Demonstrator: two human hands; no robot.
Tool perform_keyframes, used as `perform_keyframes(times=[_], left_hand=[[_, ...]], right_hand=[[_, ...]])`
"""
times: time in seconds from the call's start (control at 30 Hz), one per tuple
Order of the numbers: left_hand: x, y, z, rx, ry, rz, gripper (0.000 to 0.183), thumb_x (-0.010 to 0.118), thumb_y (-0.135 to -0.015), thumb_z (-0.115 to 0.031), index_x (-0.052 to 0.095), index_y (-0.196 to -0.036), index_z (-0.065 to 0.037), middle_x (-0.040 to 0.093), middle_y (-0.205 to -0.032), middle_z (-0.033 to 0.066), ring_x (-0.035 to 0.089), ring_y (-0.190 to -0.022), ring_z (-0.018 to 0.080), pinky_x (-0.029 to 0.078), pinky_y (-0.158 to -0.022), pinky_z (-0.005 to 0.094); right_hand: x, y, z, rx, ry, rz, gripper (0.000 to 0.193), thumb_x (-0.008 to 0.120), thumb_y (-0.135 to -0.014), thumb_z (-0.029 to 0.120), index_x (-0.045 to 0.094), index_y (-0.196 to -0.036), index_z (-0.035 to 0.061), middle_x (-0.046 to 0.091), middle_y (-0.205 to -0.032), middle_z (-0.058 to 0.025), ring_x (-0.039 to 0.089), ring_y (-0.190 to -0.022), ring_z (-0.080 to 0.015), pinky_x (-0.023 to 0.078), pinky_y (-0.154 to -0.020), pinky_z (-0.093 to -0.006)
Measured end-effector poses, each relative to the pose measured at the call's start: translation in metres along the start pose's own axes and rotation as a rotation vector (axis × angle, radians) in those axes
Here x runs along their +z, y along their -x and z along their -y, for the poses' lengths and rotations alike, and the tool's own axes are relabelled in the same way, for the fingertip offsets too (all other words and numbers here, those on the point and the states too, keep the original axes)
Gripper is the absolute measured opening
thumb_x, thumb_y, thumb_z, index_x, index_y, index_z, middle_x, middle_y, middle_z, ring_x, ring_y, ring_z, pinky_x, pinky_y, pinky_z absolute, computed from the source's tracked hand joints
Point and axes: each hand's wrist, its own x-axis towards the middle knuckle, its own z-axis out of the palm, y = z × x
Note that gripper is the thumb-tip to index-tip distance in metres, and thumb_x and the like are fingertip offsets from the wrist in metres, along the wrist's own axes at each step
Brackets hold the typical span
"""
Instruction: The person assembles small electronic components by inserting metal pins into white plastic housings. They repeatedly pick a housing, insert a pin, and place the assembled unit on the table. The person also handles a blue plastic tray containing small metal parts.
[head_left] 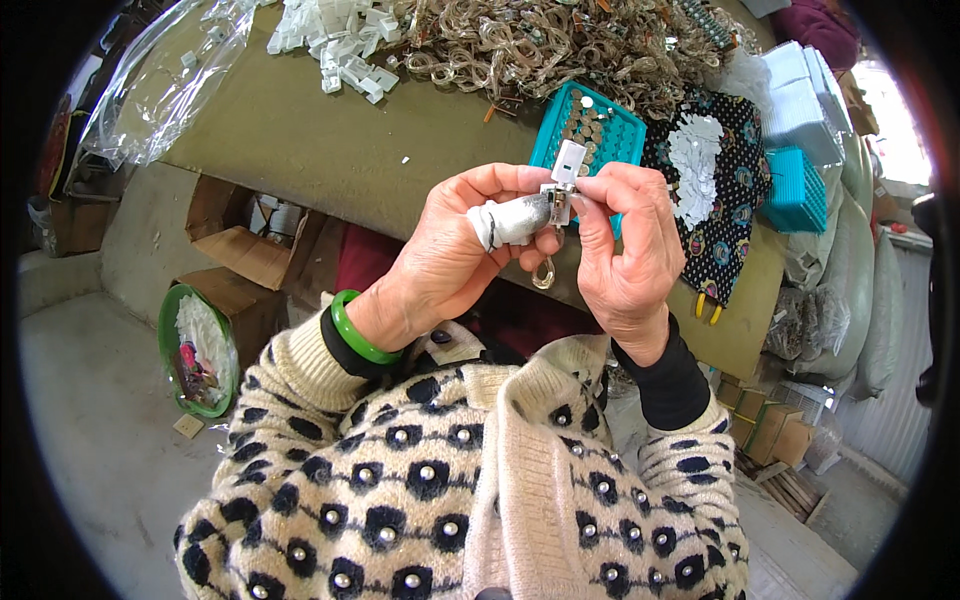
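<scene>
Both of my hands meet over the near edge of the table, around a small white plastic case (568,162). Its lid part stands up, and small metal bits show in the lower part. My left hand (440,235) grips the case from the left, with a white wrapping (505,222) around its thumb. From the right, my right hand (632,235) pinches the case between thumb and fingers. A small coil of thin wire (543,273) hangs below the fingers. Just beyond lies a teal basket (548,135) with round silvery button cells (588,128).
White plastic cases (345,50) and a heap of coiled wires (510,45) cover the table's far side. Flat white pieces (694,170) lie on a dark patterned cloth (735,215) at right. A green basin (170,340) and cardboard box (235,255) stand at left.
</scene>
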Motion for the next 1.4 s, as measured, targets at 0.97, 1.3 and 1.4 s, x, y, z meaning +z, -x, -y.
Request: perform_keyframes(times=[0.97,1.3,1.4], left_hand=[[0.001,0.01,-0.006,0.051,-0.128,-0.003,0.019,0.07,-0.091,-0.005,0.067,-0.11,-0.002,0.069,-0.095,0.0071,0.066,-0.073,0.012,0.055,-0.064,0.0237],[-0.002,0.009,-0.012,0.061,-0.076,-0.004,0.024,0.064,-0.095,-0.017,0.062,-0.112,0.0,0.068,-0.092,0.0106,0.065,-0.074,0.0181,0.05,-0.059,0.0286],[-0.006,0.01,-0.012,0.023,0.012,0.047,0.026,0.063,-0.096,-0.017,0.062,-0.117,-0.002,0.069,-0.099,0.0111,0.069,-0.082,0.0194,0.052,-0.061,0.0273]], right_hand=[[-0.011,-0.01,0.005,0.774,-0.994,0.344,0.046,0.062,-0.097,0.004,0.045,-0.14,0.0015,0.06,-0.115,-0.0061,0.059,-0.106,-0.0122,0.048,-0.096,-0.0276],[0.0,-0.02,0.017,0.584,-0.532,0.141,0.017,0.064,-0.096,0.003,0.067,-0.111,-0.0021,0.071,-0.098,-0.0074,0.066,-0.09,-0.0128,0.054,-0.082,-0.026],[0.008,-0.015,0.018,0.543,-0.493,0.066,0.017,0.066,-0.093,0.0,0.067,-0.109,-0.0028,0.073,-0.093,-0.0089,0.069,-0.086,-0.012,0.055,-0.077,-0.025]])
